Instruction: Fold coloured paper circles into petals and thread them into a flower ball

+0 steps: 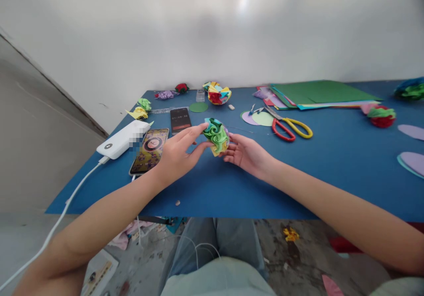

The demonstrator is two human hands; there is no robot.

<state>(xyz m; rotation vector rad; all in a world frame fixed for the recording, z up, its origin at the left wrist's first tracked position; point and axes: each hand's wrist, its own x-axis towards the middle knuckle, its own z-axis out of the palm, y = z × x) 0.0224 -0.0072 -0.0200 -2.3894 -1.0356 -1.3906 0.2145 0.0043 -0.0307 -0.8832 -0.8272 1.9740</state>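
A folded paper flower ball (217, 137), green with blue and yellow parts, is held up above the blue table. My left hand (180, 152) pinches it from the left, thumb below and fingers above. From the right, the curled fingers of my right hand (245, 151) close against its lower side. A thin pale thread (253, 132) runs over the table from near the ball toward the scissors (288, 126), which have one red and one yellow handle. My fingers cover part of the ball's edges.
A white power bank (122, 140) and two phones, one patterned (150, 150) and one dark (180, 120), lie left. Behind are a multicoloured paper ball (218, 94) and green paper sheets (324, 91). Paper ovals (412, 163) lie right. The table's (212, 203) front edge is near my lap.
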